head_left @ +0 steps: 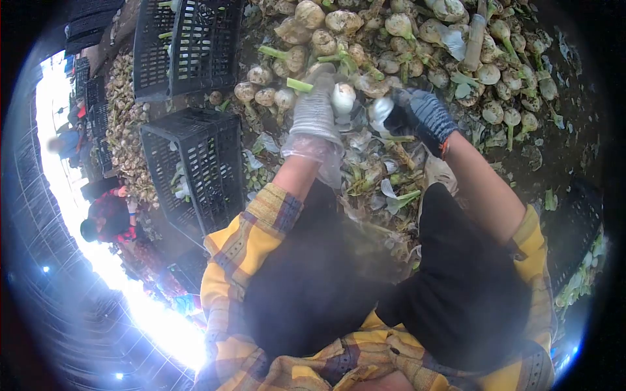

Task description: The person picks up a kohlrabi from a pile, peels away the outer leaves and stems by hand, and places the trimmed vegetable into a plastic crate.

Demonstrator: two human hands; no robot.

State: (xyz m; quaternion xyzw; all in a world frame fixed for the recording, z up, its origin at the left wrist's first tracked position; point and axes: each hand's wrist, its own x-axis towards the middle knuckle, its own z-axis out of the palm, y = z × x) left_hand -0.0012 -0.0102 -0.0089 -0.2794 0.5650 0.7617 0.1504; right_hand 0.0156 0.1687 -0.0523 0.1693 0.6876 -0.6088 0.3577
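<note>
**Stripping skins from the bulbs, one pair of hands**

I'm judging this as the peeling step. On the left grip (315,107), in a pale glove, a white bulb (343,99) is sitting against the thumb side, and a cut green stem (299,85) is sticking out opposite; I cannot tell how tightly those fingers are closing. The right grip (424,116), in a dark glove, is pinching a white piece (380,112), bulb or peel, I'm not certain. To me, the next move is calling for clearing loose skin while steadying the bulb.

Below, peelings (362,141) are littering the floor (574,153); above, unpeeled bulbs (399,26) are heaping too thickly for counting. Left of the hands, two black crates are standing near: the upper crate (207,49) and the lower crate (212,166), its top right corner facing the left grip. I'm counting two hands, two white items and, far left, at least two people (107,215).
</note>
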